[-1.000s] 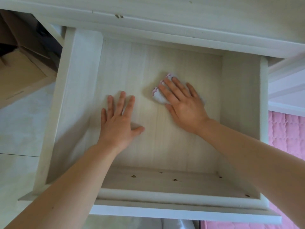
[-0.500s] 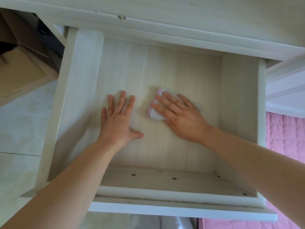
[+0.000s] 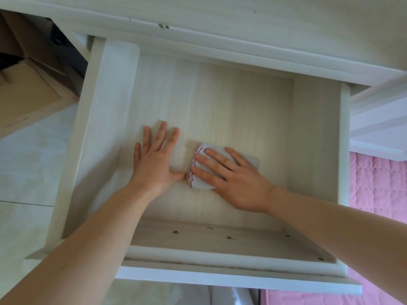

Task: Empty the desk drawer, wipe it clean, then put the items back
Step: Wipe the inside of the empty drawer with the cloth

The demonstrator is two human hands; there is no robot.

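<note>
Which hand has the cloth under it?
The right hand: it presses the cloth flat; the left hand lies on bare drawer floor.

The drawer (image 3: 220, 102) is showing a pale whitewashed wood grain, with small dark screw heads (image 3: 229, 237) dotting its front wall. The folded cloth (image 3: 201, 183) is showing white with a pink scalloped edge. A quilted pink cover (image 3: 378, 183) is showing at right, and brown cardboard (image 3: 24, 100) at left.
</note>
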